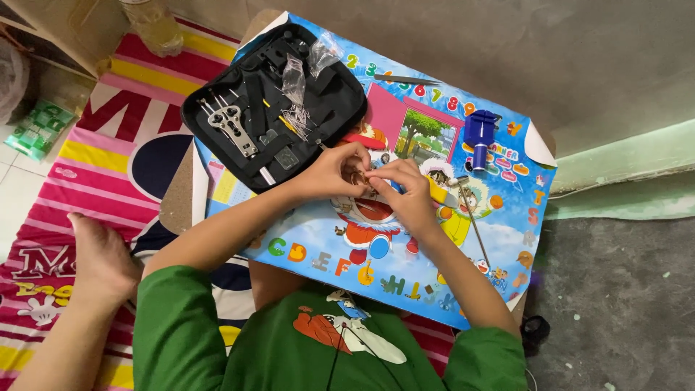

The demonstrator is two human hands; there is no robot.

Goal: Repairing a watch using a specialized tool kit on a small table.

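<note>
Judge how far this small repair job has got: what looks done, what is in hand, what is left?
Done: the black tool case lies open, with tweezers and a blue press tool laid out. In hand: left hand and right hand pinch a small part, too small to identify. What is left cannot be told.

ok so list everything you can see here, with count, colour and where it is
tool case: 1, black, open, top left of table
metal tool: 1, silver, inside case
small plastic bags: 2, clear, on case
blue tool: 1, blue, table's right
tweezers: 1, grey, table's far edge
thin rod: 1, metal, right of hands
table: 1, cartoon-printed cover
mat: 1, striped pink and yellow, floor at left
small part: 1, too small to tell, between fingertips
left hand: pinching part
right hand: pinching part
</note>
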